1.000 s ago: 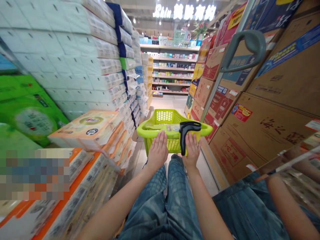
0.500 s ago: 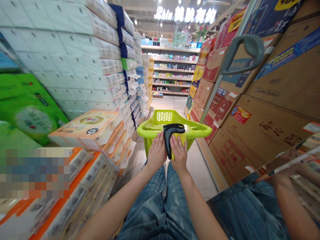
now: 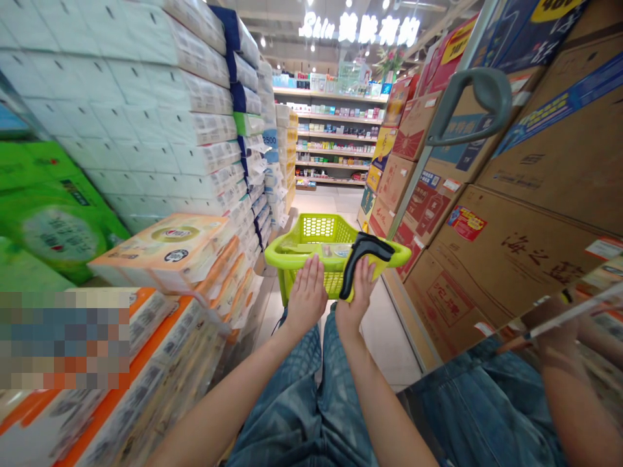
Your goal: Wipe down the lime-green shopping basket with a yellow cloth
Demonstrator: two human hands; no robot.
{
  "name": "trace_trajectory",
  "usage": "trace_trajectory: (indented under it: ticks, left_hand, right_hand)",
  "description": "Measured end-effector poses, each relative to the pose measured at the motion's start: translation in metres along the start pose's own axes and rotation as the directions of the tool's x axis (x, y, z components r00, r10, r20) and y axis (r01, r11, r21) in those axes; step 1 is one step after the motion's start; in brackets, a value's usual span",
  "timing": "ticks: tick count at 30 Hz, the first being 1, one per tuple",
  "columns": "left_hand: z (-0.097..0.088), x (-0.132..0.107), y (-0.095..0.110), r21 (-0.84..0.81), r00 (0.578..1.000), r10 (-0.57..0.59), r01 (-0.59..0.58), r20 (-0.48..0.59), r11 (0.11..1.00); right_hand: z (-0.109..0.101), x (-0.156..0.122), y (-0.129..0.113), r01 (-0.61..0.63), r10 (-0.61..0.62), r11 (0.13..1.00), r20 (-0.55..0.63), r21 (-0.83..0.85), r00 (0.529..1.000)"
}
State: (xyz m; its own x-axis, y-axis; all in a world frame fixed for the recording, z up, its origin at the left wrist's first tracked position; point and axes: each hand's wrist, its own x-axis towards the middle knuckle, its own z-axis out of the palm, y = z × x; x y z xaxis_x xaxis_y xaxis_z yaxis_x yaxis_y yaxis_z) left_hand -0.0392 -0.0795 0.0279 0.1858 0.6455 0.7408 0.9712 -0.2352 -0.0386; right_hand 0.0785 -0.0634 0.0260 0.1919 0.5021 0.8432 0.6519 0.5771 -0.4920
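A lime-green plastic shopping basket [image 3: 292,250] sits just in front of my jeans [image 3: 302,389]. My left hand [image 3: 306,295] lies flat against its near side, fingers together and gripping nothing. My right hand [image 3: 355,292] is at the near rim, with a black curved grip [image 3: 364,256] held across its fingers. The grip tilts up and to the right, and a lime-green part shows behind it. Some flat items lie inside the basket, mostly hidden by the rim and too small to name.
Tall stacks of wrapped tissue packs [image 3: 146,97] line the left of the aisle, and printed cardboard cartons [image 3: 511,259] line the right. A tiled floor [image 3: 389,344] leads to far store shelves [image 3: 335,136]. A grey loop handle [image 3: 467,107] stands at upper right, above a mirror panel [image 3: 487,395].
The black grip swung from upright at the basket's right toward the middle, and now tilts to the right. My right hand moved with it. My left hand stayed on the basket.
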Motion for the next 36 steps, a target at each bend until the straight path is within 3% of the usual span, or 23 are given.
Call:
trace_trajectory:
  ticks: [2,4,7,9,11,13,15,18,20,22,24,27,30,33,36]
  left_hand:
    - [-0.001,0.000,-0.002,-0.016,1.000,0.008,-0.008,0.008,1.000]
    - [-0.002,0.000,-0.003,-0.017,1.000,0.016,-0.016,0.016,1.000]
    - [-0.002,0.000,-0.003,0.010,1.000,0.016,-0.016,0.014,1.000]
    - [-0.002,0.000,-0.001,0.025,1.000,0.018,-0.018,0.009,1.000]
    - [-0.001,0.001,0.001,0.031,1.000,0.016,-0.017,0.009,0.999]
    - [0.000,0.001,0.002,0.029,1.000,0.010,-0.011,0.010,1.000]
    - [0.000,0.001,0.002,0.018,1.000,0.001,-0.001,0.012,1.000]
    - [0.000,-0.001,-0.001,-0.009,1.000,-0.003,0.003,0.029,1.000]
    - [-0.001,-0.002,-0.005,-0.034,0.998,0.026,-0.024,0.049,0.999]
    - [-0.003,-0.003,-0.006,-0.039,0.997,0.044,-0.042,0.066,0.998]
    - [-0.004,-0.002,-0.006,-0.010,0.997,0.026,-0.025,0.072,1.000]
    - [-0.003,0.000,-0.001,0.028,0.999,0.000,-0.001,0.052,1.000]
    - [-0.001,0.001,0.003,0.029,1.000,0.000,0.000,0.022,1.000]
    - [0.001,0.001,0.005,0.012,1.000,-0.011,0.011,0.008,1.000]
    - [0.000,0.000,0.005,-0.010,0.999,-0.028,0.028,0.015,1.000]
  right_hand:
    - [0.001,-0.006,-0.002,0.180,-0.174,0.983,0.133,-0.038,0.976]
    - [-0.005,-0.006,0.007,0.333,-0.310,0.940,0.231,-0.072,0.922]
    - [-0.022,0.004,0.033,0.410,-0.372,0.903,0.245,-0.128,0.895]
    - [-0.032,0.013,0.051,0.326,-0.303,0.933,0.153,-0.154,0.940]
    - [-0.037,0.021,0.059,0.156,-0.154,0.978,0.022,-0.141,0.988]
    - [-0.034,0.022,0.055,-0.009,0.001,0.995,-0.077,-0.101,0.997]
    - [-0.025,0.017,0.039,-0.075,0.067,0.995,-0.096,-0.073,0.993]
    - [-0.008,0.001,0.009,0.075,-0.070,0.995,0.060,-0.072,0.996]
    - [-0.001,-0.010,-0.003,0.244,-0.227,0.968,0.206,-0.062,0.952]
    - [-0.002,-0.014,-0.002,0.356,-0.323,0.932,0.288,-0.070,0.902]
    - [-0.010,-0.011,0.012,0.397,-0.350,0.911,0.297,-0.114,0.888]
    - [-0.028,0.005,0.045,0.324,-0.287,0.927,0.198,-0.189,0.937]
    - [-0.039,0.019,0.065,0.128,-0.126,0.974,0.021,-0.188,0.992]
    - [-0.032,0.017,0.054,-0.011,0.003,0.991,-0.062,-0.132,0.998]
    - [-0.015,0.002,0.023,0.063,-0.062,0.993,0.009,-0.104,0.998]
